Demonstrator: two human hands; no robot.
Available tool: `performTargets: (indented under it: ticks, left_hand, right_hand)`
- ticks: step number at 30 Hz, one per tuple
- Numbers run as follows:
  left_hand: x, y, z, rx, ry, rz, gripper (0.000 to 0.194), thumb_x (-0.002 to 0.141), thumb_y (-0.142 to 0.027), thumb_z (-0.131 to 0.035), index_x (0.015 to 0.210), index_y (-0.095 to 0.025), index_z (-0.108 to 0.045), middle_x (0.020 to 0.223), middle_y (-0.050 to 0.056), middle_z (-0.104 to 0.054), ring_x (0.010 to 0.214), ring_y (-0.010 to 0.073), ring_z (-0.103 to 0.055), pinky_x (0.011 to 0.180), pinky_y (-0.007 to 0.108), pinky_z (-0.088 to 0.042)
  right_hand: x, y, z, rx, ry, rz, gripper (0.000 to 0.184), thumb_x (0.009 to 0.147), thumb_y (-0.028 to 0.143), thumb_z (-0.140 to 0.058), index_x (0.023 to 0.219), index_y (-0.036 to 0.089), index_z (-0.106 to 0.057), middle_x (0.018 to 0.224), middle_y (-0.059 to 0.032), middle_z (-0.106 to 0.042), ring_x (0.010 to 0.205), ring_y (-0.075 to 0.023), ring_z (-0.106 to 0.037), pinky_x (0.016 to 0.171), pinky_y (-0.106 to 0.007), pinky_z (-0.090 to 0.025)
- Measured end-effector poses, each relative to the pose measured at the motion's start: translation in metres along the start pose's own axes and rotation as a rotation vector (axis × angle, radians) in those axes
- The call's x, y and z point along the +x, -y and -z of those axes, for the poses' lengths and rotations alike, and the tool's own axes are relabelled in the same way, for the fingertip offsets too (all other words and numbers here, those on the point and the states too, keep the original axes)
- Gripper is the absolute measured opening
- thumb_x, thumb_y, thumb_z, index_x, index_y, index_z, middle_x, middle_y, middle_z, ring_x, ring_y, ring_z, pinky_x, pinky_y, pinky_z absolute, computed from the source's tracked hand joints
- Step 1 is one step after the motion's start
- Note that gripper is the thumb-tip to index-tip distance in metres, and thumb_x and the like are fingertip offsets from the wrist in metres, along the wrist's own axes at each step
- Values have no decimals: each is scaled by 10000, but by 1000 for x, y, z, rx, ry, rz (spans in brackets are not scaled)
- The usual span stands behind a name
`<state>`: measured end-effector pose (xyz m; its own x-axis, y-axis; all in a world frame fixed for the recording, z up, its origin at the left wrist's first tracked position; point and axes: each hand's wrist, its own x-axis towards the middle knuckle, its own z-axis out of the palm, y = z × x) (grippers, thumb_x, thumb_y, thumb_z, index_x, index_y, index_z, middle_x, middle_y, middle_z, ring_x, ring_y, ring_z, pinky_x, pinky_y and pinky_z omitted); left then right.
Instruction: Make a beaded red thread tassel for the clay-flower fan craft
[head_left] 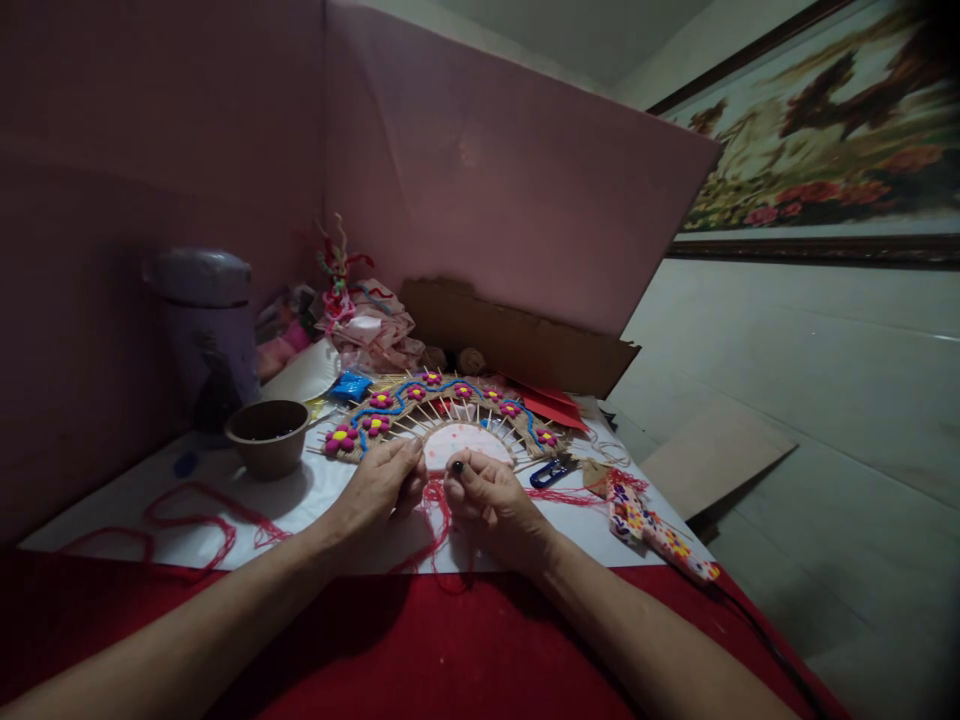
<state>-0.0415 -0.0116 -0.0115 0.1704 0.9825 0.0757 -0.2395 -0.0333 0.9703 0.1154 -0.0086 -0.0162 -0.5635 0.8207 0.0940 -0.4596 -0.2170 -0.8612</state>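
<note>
- Worktop: white sheet [577, 535] over most of it, red cloth [442, 640] along the near edge.
- Room: dim; pink boards [487, 180] wall off the left and far edges; framed picture [832, 130] on the wall to the right.
- Left edge: brown bowl [268, 460], purple container [214, 350] behind it. Right edge: flower-patterned tool [660, 530] with a dark cord.
- Fan-shaped piece [409, 408], flowered, lies just beyond my fingers, mid-worktop; its pale half-disc [466, 443] is nearest me.
- My left hand [394, 478] and right hand [487, 500]: both pinched narrow, slightly apart; cannot tell what's between the fingertips.
- Red yarn [437, 500] trails between them towards the near edge.
</note>
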Motion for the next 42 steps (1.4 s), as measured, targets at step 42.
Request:
performTargets:
  ticks: [42]
  left_hand:
    - [-16, -15, -8, 456, 75, -540, 23, 769, -198, -608, 761, -182, -592, 841, 37, -548, 774, 157, -527, 629, 266, -432]
  right_hand:
    - [-2, -4, 9, 100, 89, -119, 267, 817, 388, -636, 890, 133, -599, 647, 23, -494, 489, -48, -367, 388, -146, -194]
